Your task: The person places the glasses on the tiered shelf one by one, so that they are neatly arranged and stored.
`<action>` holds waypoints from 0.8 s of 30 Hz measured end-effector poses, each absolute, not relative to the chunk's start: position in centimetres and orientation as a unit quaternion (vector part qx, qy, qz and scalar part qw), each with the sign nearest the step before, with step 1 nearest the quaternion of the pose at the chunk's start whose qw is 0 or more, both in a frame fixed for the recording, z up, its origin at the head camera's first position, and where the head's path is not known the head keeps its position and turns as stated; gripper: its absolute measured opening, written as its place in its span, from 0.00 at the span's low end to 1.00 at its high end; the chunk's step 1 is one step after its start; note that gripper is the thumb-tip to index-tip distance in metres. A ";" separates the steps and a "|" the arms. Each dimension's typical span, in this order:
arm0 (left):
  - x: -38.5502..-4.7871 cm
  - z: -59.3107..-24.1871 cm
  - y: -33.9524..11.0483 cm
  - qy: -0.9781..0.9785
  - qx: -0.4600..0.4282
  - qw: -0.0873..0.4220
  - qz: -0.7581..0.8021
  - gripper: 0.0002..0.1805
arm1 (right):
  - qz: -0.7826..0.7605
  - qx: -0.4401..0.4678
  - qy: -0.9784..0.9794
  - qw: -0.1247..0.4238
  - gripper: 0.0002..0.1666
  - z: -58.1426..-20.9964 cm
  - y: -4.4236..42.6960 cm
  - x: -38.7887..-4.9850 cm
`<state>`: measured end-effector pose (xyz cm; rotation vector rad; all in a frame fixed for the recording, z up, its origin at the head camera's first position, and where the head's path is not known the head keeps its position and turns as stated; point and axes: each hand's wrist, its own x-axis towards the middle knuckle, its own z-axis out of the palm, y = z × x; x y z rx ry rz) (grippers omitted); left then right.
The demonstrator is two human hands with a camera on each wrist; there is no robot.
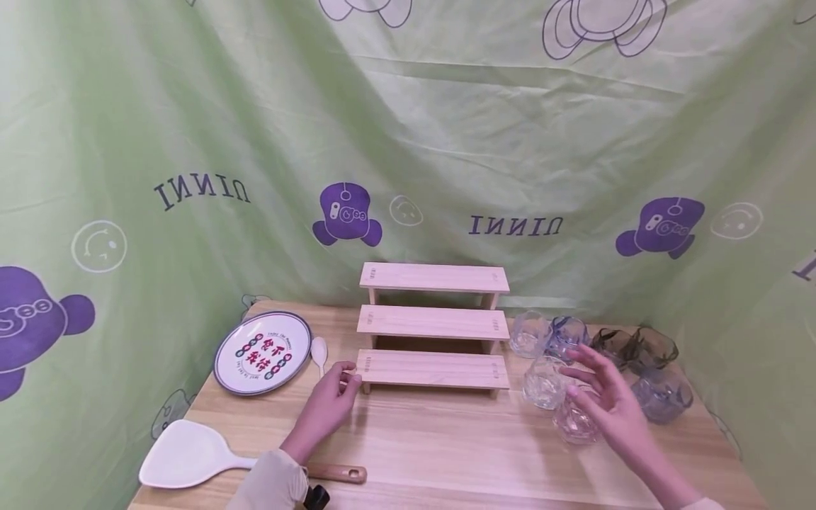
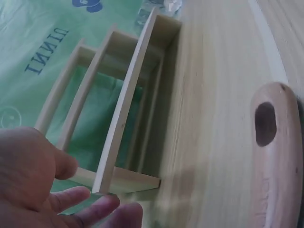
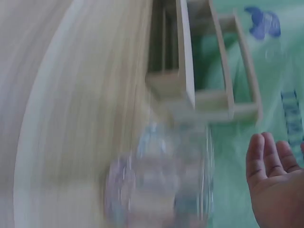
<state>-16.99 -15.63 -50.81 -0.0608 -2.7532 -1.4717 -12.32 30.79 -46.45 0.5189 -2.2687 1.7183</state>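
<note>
A three-tier wooden stand [image 1: 433, 321] sits at the back middle of the table. At the left end of its lowest shelf is my left hand [image 1: 328, 407]; in the left wrist view the fingers of that hand [image 2: 42, 185] lie loosely bent beside the shelf ends, and contact is unclear. My right hand [image 1: 608, 407] hangs over the glasses with fingers apart, holding nothing. Beneath and around it stand a clear glass [image 1: 543, 383], a pinkish glass [image 1: 574, 423] and a blue glass [image 1: 566, 333]. In the right wrist view the right hand [image 3: 278, 183] is beside blurred glasses [image 3: 156, 185].
A round plate with red characters [image 1: 263, 353] and a small white spoon [image 1: 319, 350] lie left of the stand. A white spatula [image 1: 188, 453] with a wooden handle [image 1: 338, 472] passes under the left forearm. Dark glasses [image 1: 653, 347] stand at the right, before a green curtain [image 1: 446, 142].
</note>
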 end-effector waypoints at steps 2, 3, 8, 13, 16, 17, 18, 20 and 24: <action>-17.2 -50.9 -15.6 -0.864 -0.004 -0.010 -0.504 0.23 | 0.572 0.165 -0.790 0.144 0.43 -46.5 32.3 -12.4; -17.4 -51.0 -15.7 -0.850 0.008 -0.019 -0.526 0.23 | 0.568 0.159 -0.793 0.151 0.43 -46.5 33.0 -12.4; -18.2 -50.7 -15.6 -0.749 0.079 -0.079 -0.653 0.24 | 0.508 0.103 -0.839 0.165 0.45 -47.9 35.7 -12.2; -18.5 -50.6 -15.6 -0.685 0.111 -0.132 -0.708 0.21 | 0.466 0.065 -0.873 0.128 0.49 -50.3 36.9 -10.9; -18.5 -50.8 -15.7 -0.668 0.120 -0.151 -0.719 0.19 | 0.468 0.063 -0.875 0.108 0.52 -51.7 37.0 -10.5; -18.4 -50.9 -15.8 -0.662 0.124 -0.157 -0.722 0.18 | 0.466 0.059 -0.877 0.100 0.52 -52.1 37.0 -10.4; -18.4 -51.1 -15.9 -0.658 0.126 -0.163 -0.725 0.17 | 0.465 0.055 -0.879 0.090 0.54 -52.4 37.0 -10.4; -18.4 -51.4 -16.0 -0.650 0.127 -0.173 -0.730 0.17 | 0.466 0.045 -0.881 0.065 0.56 -52.8 36.8 -10.2; -18.4 -51.9 -16.4 -0.633 0.121 -0.191 -0.741 0.20 | 0.466 0.032 -0.883 0.038 0.58 -53.1 36.4 -10.3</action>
